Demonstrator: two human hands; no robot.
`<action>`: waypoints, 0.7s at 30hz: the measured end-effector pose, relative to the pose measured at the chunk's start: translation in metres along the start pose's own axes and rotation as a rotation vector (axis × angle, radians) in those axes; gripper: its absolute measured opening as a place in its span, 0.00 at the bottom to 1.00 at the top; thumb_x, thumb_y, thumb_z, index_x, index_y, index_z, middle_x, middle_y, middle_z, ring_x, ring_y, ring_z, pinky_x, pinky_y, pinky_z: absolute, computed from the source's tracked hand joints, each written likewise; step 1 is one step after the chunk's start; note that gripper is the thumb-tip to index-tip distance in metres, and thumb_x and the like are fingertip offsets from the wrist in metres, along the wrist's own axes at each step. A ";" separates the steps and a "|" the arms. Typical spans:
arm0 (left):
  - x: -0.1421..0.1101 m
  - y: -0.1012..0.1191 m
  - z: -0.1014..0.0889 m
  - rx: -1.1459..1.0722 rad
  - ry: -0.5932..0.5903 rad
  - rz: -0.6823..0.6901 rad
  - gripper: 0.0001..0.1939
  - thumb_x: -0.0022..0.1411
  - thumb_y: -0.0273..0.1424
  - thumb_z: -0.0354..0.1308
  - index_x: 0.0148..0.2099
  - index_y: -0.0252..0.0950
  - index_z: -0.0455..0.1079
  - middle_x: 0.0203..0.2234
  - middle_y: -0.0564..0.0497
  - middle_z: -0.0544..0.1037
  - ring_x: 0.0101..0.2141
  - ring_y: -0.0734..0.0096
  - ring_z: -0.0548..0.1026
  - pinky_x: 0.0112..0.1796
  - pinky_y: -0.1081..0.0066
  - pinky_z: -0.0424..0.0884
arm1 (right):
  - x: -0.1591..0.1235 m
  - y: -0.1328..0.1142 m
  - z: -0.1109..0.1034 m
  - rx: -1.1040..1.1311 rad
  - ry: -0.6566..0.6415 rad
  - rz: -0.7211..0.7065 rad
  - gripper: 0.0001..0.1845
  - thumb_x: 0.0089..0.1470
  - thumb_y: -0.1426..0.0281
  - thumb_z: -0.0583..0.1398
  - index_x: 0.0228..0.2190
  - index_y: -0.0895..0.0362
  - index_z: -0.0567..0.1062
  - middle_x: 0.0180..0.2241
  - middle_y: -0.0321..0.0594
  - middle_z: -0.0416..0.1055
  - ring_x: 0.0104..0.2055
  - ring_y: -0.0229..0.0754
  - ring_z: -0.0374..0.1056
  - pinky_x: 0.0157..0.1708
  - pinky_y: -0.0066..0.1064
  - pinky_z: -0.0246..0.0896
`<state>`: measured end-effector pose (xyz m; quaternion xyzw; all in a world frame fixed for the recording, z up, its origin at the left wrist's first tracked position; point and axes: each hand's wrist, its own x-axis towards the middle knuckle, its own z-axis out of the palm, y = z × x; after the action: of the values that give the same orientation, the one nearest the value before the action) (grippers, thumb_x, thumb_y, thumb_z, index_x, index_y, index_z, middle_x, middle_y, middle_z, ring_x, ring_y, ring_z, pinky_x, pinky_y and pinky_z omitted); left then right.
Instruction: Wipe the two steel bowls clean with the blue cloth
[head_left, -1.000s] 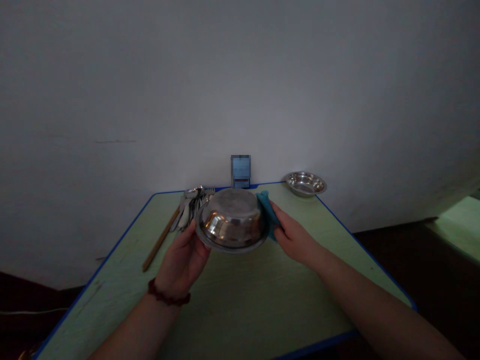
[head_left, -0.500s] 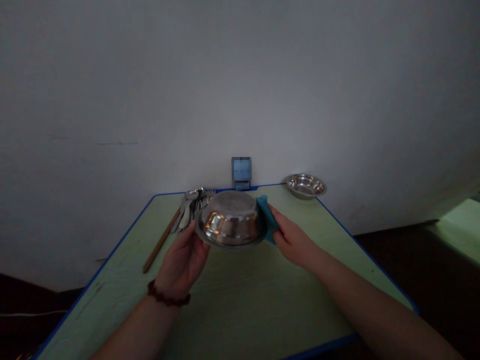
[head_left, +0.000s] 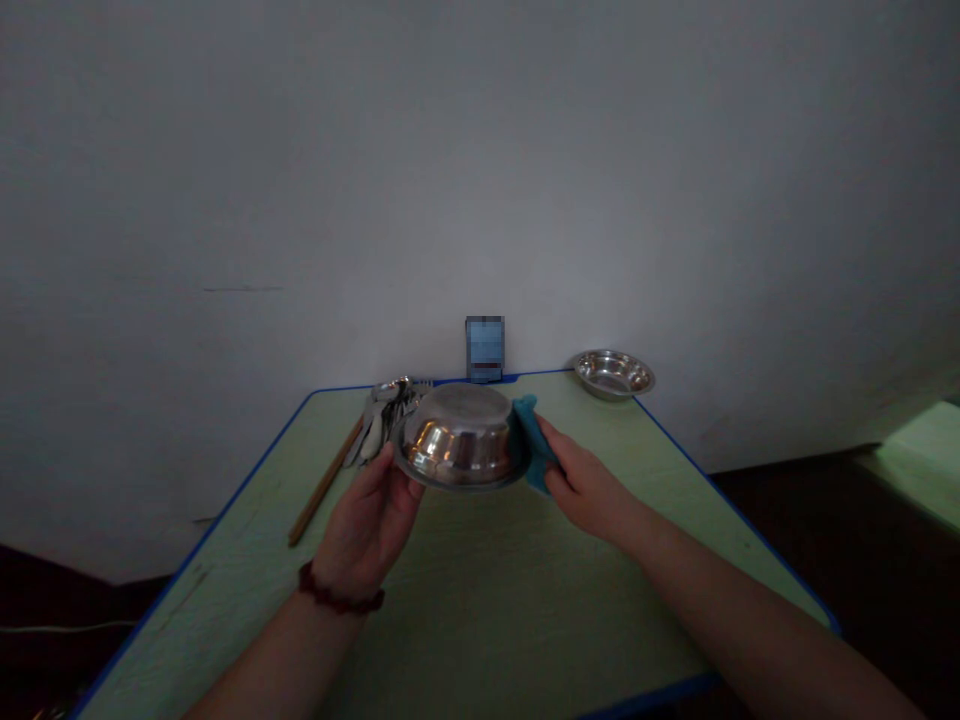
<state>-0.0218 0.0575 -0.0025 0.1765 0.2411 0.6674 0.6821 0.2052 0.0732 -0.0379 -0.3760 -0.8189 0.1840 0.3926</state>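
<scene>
A shiny metal bowl [head_left: 461,440] is held bottom-up above the table. My left hand [head_left: 371,520] grips its left rim, thumb on the outside and the other fingers partly hidden under it. A blue cloth [head_left: 534,445] is pinched in my right hand [head_left: 589,485] and pressed against the bowl's right side. What the right fingertips do behind the cloth is hidden.
Spoons and forks [head_left: 382,415] lie in a pile at the back left, beside wooden chopsticks [head_left: 326,485]. A second metal bowl [head_left: 613,374] sits upright at the back right corner of the green table [head_left: 480,620]. A phone-like screen [head_left: 485,348] leans on the wall.
The bowl, the cloth and both hands stay nearly in place. The whole view has shifted very slightly.
</scene>
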 end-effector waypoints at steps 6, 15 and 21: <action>0.001 -0.001 0.001 -0.016 -0.024 0.029 0.25 0.66 0.19 0.33 0.61 0.37 0.56 0.36 0.46 0.81 0.35 0.73 0.79 0.37 0.77 0.75 | -0.001 -0.002 0.001 -0.002 0.011 -0.019 0.37 0.51 0.79 0.49 0.61 0.51 0.45 0.59 0.44 0.55 0.60 0.47 0.53 0.57 0.47 0.51; 0.000 0.001 0.000 -0.026 -0.044 0.027 0.26 0.66 0.19 0.32 0.62 0.38 0.52 0.36 0.47 0.81 0.35 0.72 0.79 0.36 0.76 0.75 | -0.001 -0.001 0.002 -0.006 0.000 -0.028 0.38 0.51 0.80 0.49 0.61 0.50 0.44 0.60 0.42 0.52 0.60 0.48 0.52 0.58 0.48 0.51; 0.001 0.000 -0.001 -0.030 0.012 0.008 0.24 0.66 0.20 0.34 0.62 0.35 0.53 0.34 0.46 0.81 0.34 0.72 0.79 0.35 0.77 0.76 | -0.002 -0.002 0.002 0.000 0.007 -0.045 0.39 0.50 0.80 0.48 0.61 0.48 0.43 0.61 0.41 0.51 0.60 0.48 0.51 0.58 0.49 0.50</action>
<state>-0.0229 0.0584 -0.0035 0.1633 0.2345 0.6746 0.6807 0.2034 0.0704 -0.0386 -0.3580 -0.8259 0.1738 0.3994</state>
